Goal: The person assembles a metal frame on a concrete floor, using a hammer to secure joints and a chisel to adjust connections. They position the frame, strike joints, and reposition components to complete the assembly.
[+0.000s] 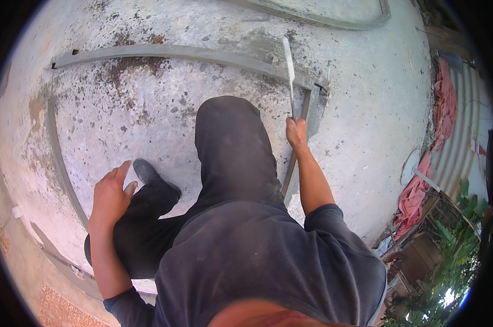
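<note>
My right hand (297, 132) is closed around the lower end of a long narrow tool (289, 62). It has a thin grey shank and a flat, whitish, blade-like end that points away from me; its exact kind is unclear. Beneath that hand runs the right side bar of a grey metal frame (175, 52) lying on the floor, and the tool crosses above its far corner. My left hand (111, 193) hangs over my bent left leg, fingers stretched out and holding nothing. Near its fingertips is my dark boot (151, 175).
Under everything is a speckled pale concrete floor (366, 136). Part of another grey frame (312, 20) lies at the far edge. On the right are pink cloth (445, 103), a corrugated sheet (467, 125) and green leaves (448, 245).
</note>
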Available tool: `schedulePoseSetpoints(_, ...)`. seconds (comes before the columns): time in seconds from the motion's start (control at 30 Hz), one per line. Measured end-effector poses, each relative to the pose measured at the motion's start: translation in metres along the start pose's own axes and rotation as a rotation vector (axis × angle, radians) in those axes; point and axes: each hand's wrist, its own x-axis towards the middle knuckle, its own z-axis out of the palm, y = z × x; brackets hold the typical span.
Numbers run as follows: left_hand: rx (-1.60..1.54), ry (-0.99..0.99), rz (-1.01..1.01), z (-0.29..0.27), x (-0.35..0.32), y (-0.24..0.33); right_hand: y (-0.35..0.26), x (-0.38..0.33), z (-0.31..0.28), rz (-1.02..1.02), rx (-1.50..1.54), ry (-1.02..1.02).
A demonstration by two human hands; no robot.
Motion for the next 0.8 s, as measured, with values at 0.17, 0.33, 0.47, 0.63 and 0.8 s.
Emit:
schedulePoseSetpoints(0.17, -0.02, 0.022, 0.016, -0.002, -0.001, 0.005, -0.023, 0.028, 0.0, 0.377, 0.252, 0.046)
schedulePoseSetpoints(0.33, -0.003, 0.025, 0.01, 0.001, -0.001, 0.0, -0.047, -0.003, -0.011, -0.156, 0.009, -0.048)
schedulePoseSetpoints(0.47, -0.011, 0.02, 0.017, -0.005, 0.0, 0.007, 0.019, 0.015, -0.002, 0.079, 0.01, 0.017)
schedulePoseSetpoints(0.63, -0.005, 0.021, 0.027, -0.003, -0.008, 0.009, 0.001, 0.006, 0.011, 0.026, 0.174, 0.068)
schedulePoseSetpoints(0.8, 0.004, 0.012, 0.013, -0.003, -0.007, 0.004, 0.006, 0.006, 0.003, 0.062, 0.041, 0.003)
